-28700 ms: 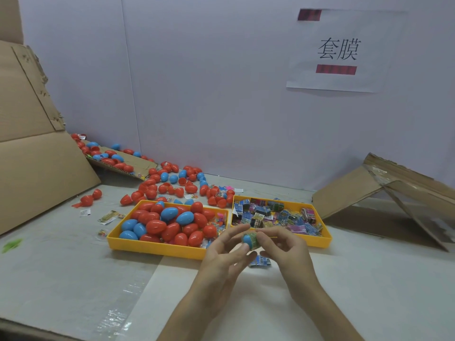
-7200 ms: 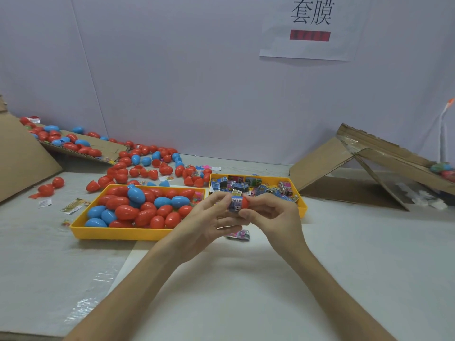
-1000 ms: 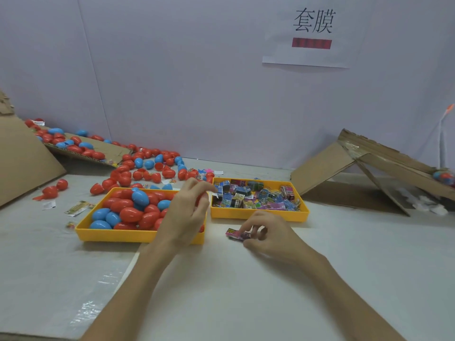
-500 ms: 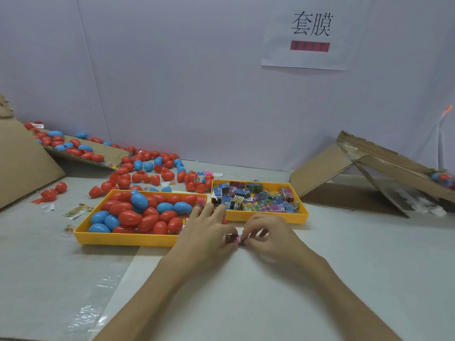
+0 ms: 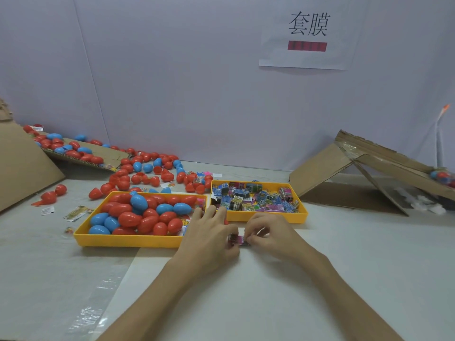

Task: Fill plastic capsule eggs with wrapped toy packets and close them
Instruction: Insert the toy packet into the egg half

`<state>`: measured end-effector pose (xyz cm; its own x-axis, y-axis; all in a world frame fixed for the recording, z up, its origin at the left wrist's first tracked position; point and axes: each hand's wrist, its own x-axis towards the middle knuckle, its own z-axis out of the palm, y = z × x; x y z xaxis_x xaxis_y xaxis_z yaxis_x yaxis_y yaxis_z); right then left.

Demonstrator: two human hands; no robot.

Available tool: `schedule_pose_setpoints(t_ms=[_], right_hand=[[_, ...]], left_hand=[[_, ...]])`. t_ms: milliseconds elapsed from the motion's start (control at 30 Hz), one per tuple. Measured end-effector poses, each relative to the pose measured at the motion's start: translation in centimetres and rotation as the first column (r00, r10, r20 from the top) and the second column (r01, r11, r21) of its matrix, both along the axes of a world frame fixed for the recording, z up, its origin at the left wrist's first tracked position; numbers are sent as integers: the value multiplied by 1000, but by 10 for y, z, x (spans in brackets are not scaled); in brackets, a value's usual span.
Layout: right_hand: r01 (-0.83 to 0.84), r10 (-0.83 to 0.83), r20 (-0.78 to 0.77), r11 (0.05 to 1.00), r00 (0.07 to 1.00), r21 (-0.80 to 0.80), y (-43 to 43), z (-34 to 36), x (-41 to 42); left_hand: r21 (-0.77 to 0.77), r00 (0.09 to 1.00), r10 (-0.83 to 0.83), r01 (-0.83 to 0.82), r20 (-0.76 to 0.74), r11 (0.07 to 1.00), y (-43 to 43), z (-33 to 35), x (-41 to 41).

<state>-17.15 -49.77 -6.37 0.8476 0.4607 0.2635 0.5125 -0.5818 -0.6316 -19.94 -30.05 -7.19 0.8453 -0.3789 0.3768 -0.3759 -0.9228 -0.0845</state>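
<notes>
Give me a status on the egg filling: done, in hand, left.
Done: cannot confirm; closed eggs fill the left tray, but whether any hold packets does not show. In hand: left hand and right hand pinch one pink packet on the table, not yet in an egg. Left: the right tray is full of wrapped packets, and loose eggs lie behind.

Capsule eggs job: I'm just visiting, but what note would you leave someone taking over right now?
Right hand pinches a pink packet on the table; left hand touches its other end, grip unclear.
Eggs fill the left yellow tray, packets the right yellow tray; loose eggs lie behind.
Done: which eggs are filled cannot be told.
Left: put this packet in an egg, close it, repeat.
</notes>
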Motion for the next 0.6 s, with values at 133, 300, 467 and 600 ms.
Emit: schedule_pose_setpoints(t_ms=[133, 300, 467, 600], right_hand=[[14, -15, -20, 1000, 1000, -25, -2, 3, 1], [41, -44, -46, 996, 998, -76, -9, 6, 4], [138, -139, -36, 989, 990, -46, -22, 10, 6], [138, -128, -87, 983, 988, 120, -27, 14, 3]], left_hand=[[-4, 1000, 2, -2, 16, 1000, -4, -1, -1], [-6, 1000, 4, -4, 10, 1000, -6, -2, -2], [-2, 1000, 4, -4, -13, 1000, -3, -2, -2], [-42, 1000, 4, -6, -29, 999, -2, -1, -3]])
